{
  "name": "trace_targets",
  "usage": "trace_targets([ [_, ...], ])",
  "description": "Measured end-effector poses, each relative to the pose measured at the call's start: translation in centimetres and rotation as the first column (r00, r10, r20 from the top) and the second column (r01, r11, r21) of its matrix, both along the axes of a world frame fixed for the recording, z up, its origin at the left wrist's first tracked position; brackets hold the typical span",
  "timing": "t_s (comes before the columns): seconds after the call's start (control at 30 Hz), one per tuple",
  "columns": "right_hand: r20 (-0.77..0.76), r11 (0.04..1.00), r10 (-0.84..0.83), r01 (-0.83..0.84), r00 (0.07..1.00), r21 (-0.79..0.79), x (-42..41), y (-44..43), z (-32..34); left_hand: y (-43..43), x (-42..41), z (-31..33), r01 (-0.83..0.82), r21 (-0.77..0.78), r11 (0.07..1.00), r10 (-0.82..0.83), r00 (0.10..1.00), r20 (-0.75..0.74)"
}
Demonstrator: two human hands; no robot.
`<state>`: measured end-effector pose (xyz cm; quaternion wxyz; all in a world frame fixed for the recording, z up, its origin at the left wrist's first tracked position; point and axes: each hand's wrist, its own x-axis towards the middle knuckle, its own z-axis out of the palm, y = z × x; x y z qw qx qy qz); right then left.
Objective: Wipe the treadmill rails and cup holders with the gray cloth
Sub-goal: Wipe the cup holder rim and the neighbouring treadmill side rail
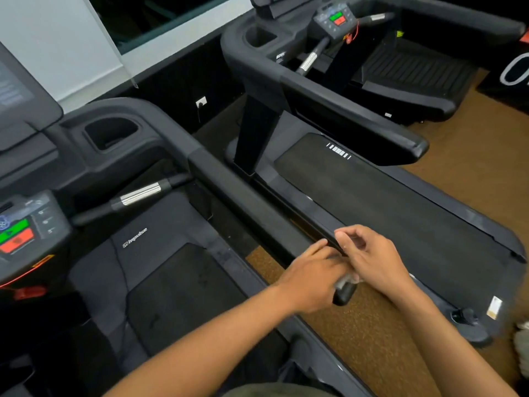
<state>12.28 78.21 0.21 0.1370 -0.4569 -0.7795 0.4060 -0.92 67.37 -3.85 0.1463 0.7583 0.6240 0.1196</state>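
Head view: both hands meet at rail end point(345, 293), lower centre of frame. Left hand point(309, 282) curled over rail; right hand point(369, 253) fingers pinched, contents unclear. Gray cloth not discernible. Cup holder point(111, 134) upper left, well apart. Risk: bare-handed rubbing, rail stays dirty.

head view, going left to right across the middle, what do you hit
control panel with green and red buttons → silver-banded grip bar → cup holder → long right side rail → neighbouring treadmill's belt → brown floor
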Motion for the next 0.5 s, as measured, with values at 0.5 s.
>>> trace_targets([
  [0.5, 0.108, 0.992, 0.123, -0.121, 0.987, -0.022, -0.8, -2.4, -1.6, 6.5, -28.3, 3.1, -0.641, -0.02, 0.767, 0.585, 0.713, -0.387],
])
